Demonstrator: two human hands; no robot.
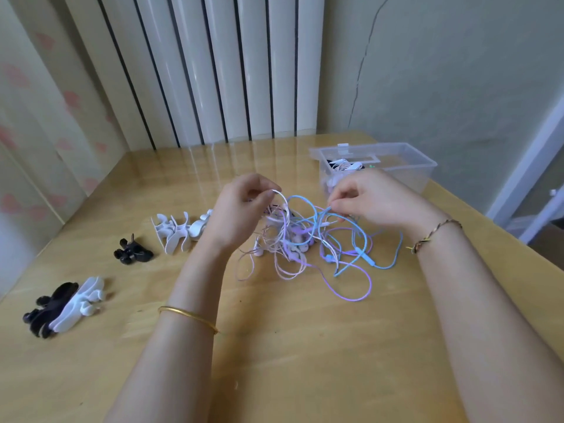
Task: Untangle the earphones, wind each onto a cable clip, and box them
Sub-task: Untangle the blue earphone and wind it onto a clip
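While both forearms reach up mid-frame, the left hand (241, 203) pinches a pale white-pink cord loop (282, 198). The right hand (366, 196) — fingers together — nips a light-blue earphone cable (323, 215) above the tangled pastel earphone heap (305, 245).

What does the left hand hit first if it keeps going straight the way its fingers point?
Probably the blue cable loop: the left hand, pinching a white cable, points right toward it and the right hand. Depth is unclear.
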